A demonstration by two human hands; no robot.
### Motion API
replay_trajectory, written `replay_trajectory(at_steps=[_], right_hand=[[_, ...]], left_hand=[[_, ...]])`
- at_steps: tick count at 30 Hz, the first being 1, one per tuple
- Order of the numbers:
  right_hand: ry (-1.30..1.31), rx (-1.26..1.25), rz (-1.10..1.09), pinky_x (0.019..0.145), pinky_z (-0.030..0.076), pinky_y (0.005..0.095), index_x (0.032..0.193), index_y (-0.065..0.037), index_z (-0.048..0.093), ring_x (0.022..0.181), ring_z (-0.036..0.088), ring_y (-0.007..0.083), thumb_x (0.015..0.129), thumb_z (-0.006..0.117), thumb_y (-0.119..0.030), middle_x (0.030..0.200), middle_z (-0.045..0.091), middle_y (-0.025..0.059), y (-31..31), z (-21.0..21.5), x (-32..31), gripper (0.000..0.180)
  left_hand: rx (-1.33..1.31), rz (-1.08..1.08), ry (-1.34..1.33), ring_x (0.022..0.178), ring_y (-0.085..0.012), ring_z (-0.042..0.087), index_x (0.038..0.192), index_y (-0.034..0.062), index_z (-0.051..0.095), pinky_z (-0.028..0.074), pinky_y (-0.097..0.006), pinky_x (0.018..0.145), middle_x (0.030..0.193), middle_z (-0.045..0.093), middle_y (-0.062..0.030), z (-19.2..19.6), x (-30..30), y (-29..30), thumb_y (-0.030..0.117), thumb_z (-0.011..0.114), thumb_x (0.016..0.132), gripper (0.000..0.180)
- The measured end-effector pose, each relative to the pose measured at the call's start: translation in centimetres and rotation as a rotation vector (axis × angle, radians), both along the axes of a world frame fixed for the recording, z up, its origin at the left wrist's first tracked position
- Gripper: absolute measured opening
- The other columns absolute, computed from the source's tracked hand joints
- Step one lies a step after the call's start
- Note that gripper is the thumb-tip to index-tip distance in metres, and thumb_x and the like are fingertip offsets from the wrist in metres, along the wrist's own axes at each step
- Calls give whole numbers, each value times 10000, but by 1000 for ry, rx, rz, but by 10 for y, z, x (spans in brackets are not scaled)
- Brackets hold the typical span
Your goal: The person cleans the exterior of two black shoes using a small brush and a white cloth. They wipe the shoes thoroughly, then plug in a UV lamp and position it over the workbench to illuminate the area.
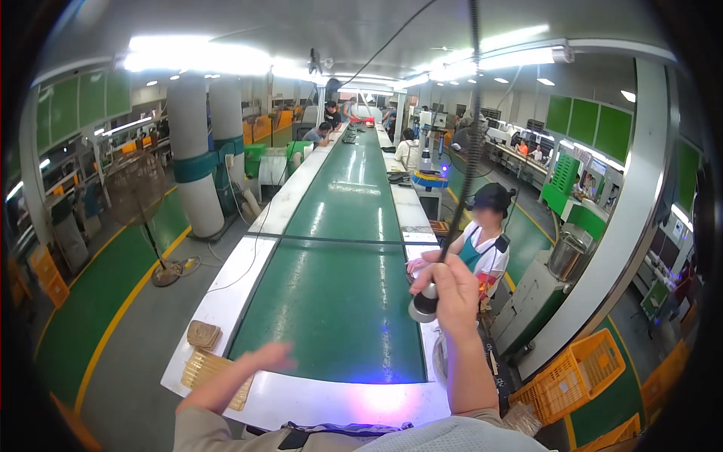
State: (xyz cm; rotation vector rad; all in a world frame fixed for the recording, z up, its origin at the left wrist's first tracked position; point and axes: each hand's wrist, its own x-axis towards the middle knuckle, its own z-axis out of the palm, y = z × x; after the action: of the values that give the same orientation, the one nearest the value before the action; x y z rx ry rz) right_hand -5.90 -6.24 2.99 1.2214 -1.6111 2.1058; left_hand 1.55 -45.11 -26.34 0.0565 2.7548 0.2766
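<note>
My right hand (458, 297) is raised over the right edge of the conveyor, its fingers closed round a short black cylindrical tool with a silver end (423, 307). A dark coiled cord (473, 128) runs down from overhead into that grip. I cannot make out the tool's exact kind. Low over the near left corner of the green conveyor belt (331, 316), my left hand (265, 358) is held with its fingers stretched out to the right and nothing in them. Near the left forearm lie a ribbed yellowish piece (205, 367) and a small brown block (203, 334) on the white ledge (290, 393).
A co-worker (486, 241) in a dark cap sits close by on the right. Yellow crates (576, 377) stand at the lower right, beside a grey cabinet (527, 301). Purple-blue light falls on the near ledge. A standing fan (143, 196) is at left; dark items (350, 134) lie far down the belt.
</note>
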Motion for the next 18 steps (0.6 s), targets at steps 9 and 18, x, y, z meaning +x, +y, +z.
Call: replay_trajectory(at_steps=[9, 18], right_hand=[[52, 71, 163, 647, 444, 224, 1131, 28, 549, 677, 568, 98, 1042, 431, -205, 737, 616, 60, 4, -1, -17, 276], [-38, 8, 367, 624, 458, 234, 1094, 20, 591, 665, 578, 103, 1033, 477, -241, 728, 608, 52, -14, 4, -12, 291]], left_hand=[[1325, -510, 1018, 1150, -318, 610, 1409, -36, 374, 507, -443, 938, 1308, 554, -228, 463, -41, 221, 327, 477, 1018, 543], [1008, -317, 1748, 570, -97, 496, 1049, -20, 605, 418, -281, 518, 658, 555, -11, 546, -86, 276, 206, 533, 956, 255]])
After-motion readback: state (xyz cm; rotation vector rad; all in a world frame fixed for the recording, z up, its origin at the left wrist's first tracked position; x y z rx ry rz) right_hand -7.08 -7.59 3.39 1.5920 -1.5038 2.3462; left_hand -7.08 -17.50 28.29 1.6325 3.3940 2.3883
